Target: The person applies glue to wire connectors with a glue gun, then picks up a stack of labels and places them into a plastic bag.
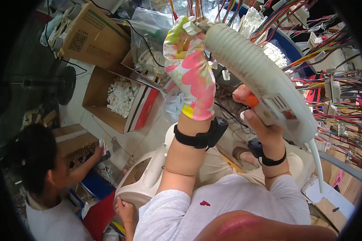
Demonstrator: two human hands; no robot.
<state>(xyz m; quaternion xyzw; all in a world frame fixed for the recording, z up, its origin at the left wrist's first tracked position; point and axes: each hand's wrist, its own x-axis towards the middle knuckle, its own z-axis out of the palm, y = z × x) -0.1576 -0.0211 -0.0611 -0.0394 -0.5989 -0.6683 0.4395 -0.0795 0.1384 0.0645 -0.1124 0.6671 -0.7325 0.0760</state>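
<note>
Gripping the off-white tool, the right hand is holding its ribbed end just beside the gloved left hand, which is apparently pinching a white connector. A slipping wrist could be knocking the connector loose or snagging nearby wires.

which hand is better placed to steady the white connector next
Probably the left hand: it has the white connector at its fingertips, while the right hand grips the tool.

Room: pale tiled floor, dark beyond its left edge; an off-white plastic chair overlaps it.
</note>
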